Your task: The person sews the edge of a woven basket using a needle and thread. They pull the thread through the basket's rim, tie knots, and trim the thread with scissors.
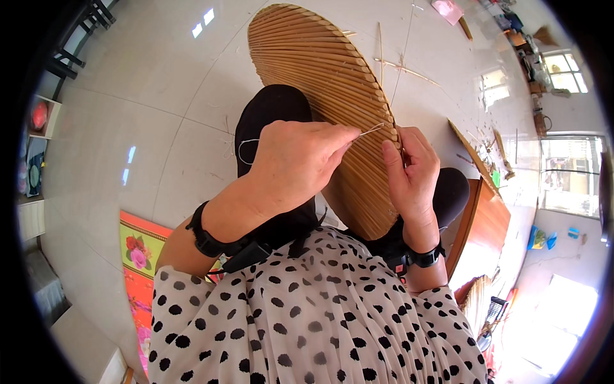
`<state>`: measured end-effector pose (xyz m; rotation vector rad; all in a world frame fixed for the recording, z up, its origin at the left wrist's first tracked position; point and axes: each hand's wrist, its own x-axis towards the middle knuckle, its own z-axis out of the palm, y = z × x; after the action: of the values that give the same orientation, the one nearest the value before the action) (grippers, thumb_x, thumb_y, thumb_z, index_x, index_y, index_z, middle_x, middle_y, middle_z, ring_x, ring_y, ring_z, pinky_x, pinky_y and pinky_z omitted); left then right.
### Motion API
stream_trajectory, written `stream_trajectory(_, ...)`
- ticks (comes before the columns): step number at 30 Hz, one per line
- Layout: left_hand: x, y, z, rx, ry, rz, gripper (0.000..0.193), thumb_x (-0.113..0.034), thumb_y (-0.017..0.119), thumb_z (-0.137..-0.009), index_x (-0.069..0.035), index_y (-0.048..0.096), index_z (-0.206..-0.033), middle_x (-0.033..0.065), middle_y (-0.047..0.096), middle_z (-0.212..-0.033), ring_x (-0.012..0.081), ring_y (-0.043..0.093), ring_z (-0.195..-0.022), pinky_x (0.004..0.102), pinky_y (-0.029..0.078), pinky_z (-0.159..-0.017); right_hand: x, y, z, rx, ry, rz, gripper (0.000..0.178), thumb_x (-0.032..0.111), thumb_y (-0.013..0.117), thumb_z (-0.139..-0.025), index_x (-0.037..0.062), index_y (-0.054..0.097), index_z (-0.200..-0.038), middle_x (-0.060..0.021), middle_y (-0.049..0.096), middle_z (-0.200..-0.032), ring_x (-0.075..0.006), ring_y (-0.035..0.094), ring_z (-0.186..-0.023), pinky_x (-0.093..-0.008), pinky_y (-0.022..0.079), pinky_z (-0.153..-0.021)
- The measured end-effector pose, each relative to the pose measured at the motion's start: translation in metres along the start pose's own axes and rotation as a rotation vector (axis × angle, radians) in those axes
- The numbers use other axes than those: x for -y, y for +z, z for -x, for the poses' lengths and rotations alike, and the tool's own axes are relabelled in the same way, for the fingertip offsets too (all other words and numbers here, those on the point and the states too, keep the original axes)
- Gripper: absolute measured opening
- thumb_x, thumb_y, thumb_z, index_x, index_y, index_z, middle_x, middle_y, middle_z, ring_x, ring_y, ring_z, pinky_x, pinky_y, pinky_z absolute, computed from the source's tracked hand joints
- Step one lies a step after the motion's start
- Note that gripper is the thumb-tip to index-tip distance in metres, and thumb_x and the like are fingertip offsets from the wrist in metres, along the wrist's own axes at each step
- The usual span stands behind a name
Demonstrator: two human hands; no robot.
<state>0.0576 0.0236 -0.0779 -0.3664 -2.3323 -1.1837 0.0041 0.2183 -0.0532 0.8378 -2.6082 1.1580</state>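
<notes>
Between the two knees, sweeping from twelve o'clock round to about four in the view, a ribbed tan panel (pixel 345 96) stands tilted, its lower end down by the spotted top (pixel 307 301); the right hand (pixel 412 169), between two and three o'clock, is clamped on its edge, thumb on the ribbed face and fingers round the rim; the left hand (pixel 294 160), near eleven o'clock, pinches a thin pale strand (pixel 372 130) at that rim, though whether it is thread, wire or needle I cannot tell; the hands are apart, with the panel's edge between them.

Slipping seems the likeliest fault: the pinch is narrow and the strand fine, so a hard pull could slide it out of the fingertips or cut into a rib; a white loop (pixel 246 152) bows out at ten o'clock beside the dark-clad left knee (pixel 272 105), and such slack could tangle or catch on the black wrist strap (pixel 208 233) at eight o'clock; the panel's far end juts past the knee toward twelve, so if the right hand eased off, its weight might swing it away; should the strand be pointed, the right thumb is near enough to be pricked.
</notes>
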Motion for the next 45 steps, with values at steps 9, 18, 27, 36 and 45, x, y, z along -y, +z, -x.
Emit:
stream_trajectory(9,-0.003,0.000,-0.003,0.014,-0.001,0.001,0.020,0.001,0.069,-0.082,-0.003,0.071,-0.101,0.0125,0.071,-0.082,0.0264,0.067,-0.064,0.0308,0.052,-0.055,0.001,-0.002,0.001,0.007,0.009,0.004,0.019,0.007,0.066,-0.087,-0.0044,0.065,-0.102,-0.0124,0.056,-0.077,-0.0215,0.050,-0.059,-0.0323,0.041,-0.055)
stream_trajectory(18,-0.003,-0.001,-0.002,0.012,0.001,-0.001,0.020,0.000,0.069,-0.082,-0.003,0.071,-0.102,0.0120,0.071,-0.081,0.0261,0.067,-0.065,0.0308,0.052,-0.055,0.000,-0.001,0.002,0.011,0.008,0.003,0.019,0.007,0.066,-0.086,-0.0043,0.065,-0.102,-0.0123,0.056,-0.077,-0.0217,0.049,-0.059,-0.0322,0.041,-0.055)
stream_trajectory(27,-0.011,-0.016,0.002,0.089,-0.002,-0.096,0.021,0.002,0.067,-0.082,-0.004,0.070,-0.102,0.0101,0.069,-0.076,0.0246,0.065,-0.061,0.0308,0.050,-0.052,0.009,0.003,0.005,0.024,-0.034,-0.029,0.023,0.005,0.068,-0.084,-0.0057,0.065,-0.104,-0.0140,0.059,-0.083,-0.0234,0.055,-0.061,-0.0315,0.045,-0.057)
stream_trajectory(36,-0.017,-0.039,0.020,0.166,-0.078,-0.103,0.024,0.005,0.066,-0.082,-0.003,0.070,-0.104,0.0101,0.064,-0.069,0.0216,0.059,-0.054,0.0280,0.045,-0.050,0.022,0.016,0.016,0.114,-0.107,-0.126,0.031,0.003,0.069,-0.079,-0.0066,0.062,-0.107,-0.0170,0.059,-0.089,-0.0355,0.060,-0.078,-0.0404,0.050,-0.067)
stream_trajectory(45,-0.027,-0.060,0.058,0.136,-0.386,-0.061,0.024,0.004,0.067,-0.085,-0.004,0.071,-0.107,0.0078,0.064,-0.068,0.0126,0.054,-0.051,0.0241,0.041,-0.047,0.010,0.035,0.028,0.238,-0.124,-0.559,0.049,0.005,0.076,-0.072,-0.0073,0.061,-0.118,-0.0183,0.060,-0.106,-0.0286,0.062,-0.080,-0.0335,0.053,-0.071)
